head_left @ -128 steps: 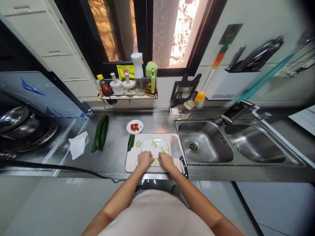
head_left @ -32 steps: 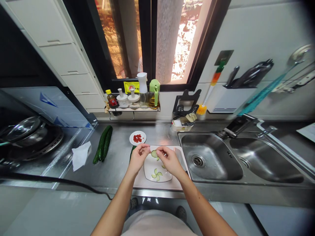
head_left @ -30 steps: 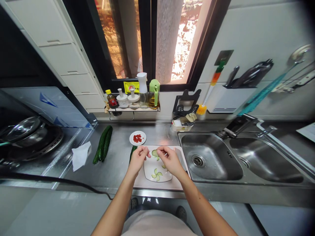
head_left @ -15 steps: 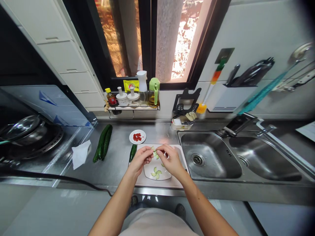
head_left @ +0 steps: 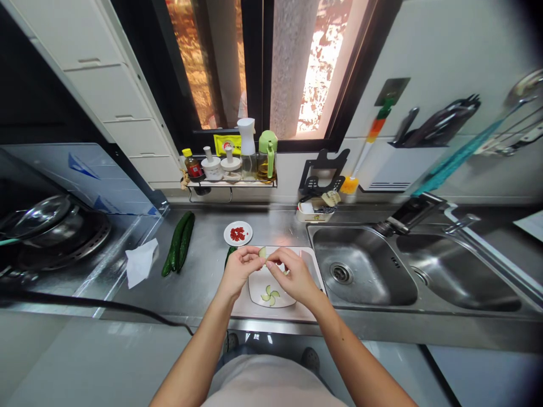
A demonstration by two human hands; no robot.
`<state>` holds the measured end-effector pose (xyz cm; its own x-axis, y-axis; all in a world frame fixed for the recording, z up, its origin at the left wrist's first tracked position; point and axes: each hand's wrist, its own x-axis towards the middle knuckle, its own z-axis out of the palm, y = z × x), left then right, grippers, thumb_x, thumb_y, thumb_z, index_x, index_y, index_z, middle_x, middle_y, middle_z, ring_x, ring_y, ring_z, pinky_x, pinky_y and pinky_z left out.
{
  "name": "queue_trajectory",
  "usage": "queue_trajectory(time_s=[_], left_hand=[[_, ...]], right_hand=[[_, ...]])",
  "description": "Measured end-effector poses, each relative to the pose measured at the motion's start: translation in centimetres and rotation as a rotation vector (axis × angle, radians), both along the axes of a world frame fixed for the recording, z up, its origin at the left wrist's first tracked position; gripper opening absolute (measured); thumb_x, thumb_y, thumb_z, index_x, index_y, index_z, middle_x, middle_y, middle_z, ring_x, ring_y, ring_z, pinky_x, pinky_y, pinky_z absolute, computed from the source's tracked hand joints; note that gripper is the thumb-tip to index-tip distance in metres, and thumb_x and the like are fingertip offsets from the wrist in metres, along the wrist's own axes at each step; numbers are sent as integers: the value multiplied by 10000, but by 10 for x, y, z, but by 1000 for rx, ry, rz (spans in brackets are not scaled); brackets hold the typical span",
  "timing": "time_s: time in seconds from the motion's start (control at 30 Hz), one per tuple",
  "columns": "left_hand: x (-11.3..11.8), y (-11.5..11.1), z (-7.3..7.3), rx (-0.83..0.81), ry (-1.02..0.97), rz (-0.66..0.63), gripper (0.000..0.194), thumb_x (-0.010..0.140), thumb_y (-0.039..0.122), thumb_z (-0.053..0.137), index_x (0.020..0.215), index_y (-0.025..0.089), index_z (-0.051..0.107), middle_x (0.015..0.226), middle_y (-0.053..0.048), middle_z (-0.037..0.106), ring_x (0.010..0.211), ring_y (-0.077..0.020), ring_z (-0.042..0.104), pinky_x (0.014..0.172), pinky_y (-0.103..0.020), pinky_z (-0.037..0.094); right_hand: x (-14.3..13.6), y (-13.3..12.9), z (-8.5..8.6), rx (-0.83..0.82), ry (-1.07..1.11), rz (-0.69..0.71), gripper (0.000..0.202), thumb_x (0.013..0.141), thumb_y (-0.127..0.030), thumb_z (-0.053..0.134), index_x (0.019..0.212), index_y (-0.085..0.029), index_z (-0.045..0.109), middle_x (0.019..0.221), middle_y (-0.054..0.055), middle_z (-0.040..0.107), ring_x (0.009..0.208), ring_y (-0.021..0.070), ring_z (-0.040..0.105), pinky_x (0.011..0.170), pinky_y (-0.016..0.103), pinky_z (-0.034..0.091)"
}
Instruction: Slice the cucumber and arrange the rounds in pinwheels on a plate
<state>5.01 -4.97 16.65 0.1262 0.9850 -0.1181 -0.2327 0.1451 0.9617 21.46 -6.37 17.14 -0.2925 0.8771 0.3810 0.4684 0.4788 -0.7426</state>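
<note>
My left hand [head_left: 241,270] and my right hand [head_left: 292,275] meet above a white plate [head_left: 258,288], thumbs and fingers pinched together. A thin pale-green cucumber slice [head_left: 263,252] sticks up between their fingertips, gripped by both. Below, cucumber slices [head_left: 270,295] are fanned out like a flower near the plate's front edge. More slices lie partly hidden beneath my right hand. The plate rests on a light cutting board [head_left: 242,311]. A piece of cucumber [head_left: 229,254] shows behind my left hand at the board's left side.
Behind the board is a small white dish [head_left: 227,234] of chopped red pieces. Two whole cucumbers [head_left: 178,243] and a white paper towel [head_left: 141,263] lie to the left. A double steel sink [head_left: 365,271] is at the right; a pan [head_left: 46,226] stands on the far-left stove.
The cucumber slice now stands more upright and shows more clearly between my fingertips. My left hand has shifted slightly, covering more of the cucumber piece. The fanned slices stay in place.
</note>
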Motion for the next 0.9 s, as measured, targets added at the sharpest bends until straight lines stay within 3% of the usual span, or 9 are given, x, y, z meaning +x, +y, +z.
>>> queue_trajectory(time_s=[0.2,0.6,0.9], left_hand=[[-1,-1,3,61,22,10,343,594,288,798,848,138,625,659,25,596,614,-77,541,628,-202,431],[-4,4,-2,101,75,-15,345,603,320,798,848,142,633,698,11,603,646,-87,549,645,-208,439],[-6,14,-18,78,74,-35,383,570,352,812,834,138,635,679,10,609,632,-92,554,637,-221,443]], right_hand=[[0,2,3,-21,12,15,208,898,-339,479,776,-214,592,778,25,603,767,147,530,694,269,405],[-4,9,-5,-262,206,-8,222,830,-358,547,692,-189,581,658,-19,574,618,102,505,562,214,396],[-6,20,-22,-396,290,24,216,782,-362,570,666,-180,581,628,-24,575,603,98,511,563,213,412]])
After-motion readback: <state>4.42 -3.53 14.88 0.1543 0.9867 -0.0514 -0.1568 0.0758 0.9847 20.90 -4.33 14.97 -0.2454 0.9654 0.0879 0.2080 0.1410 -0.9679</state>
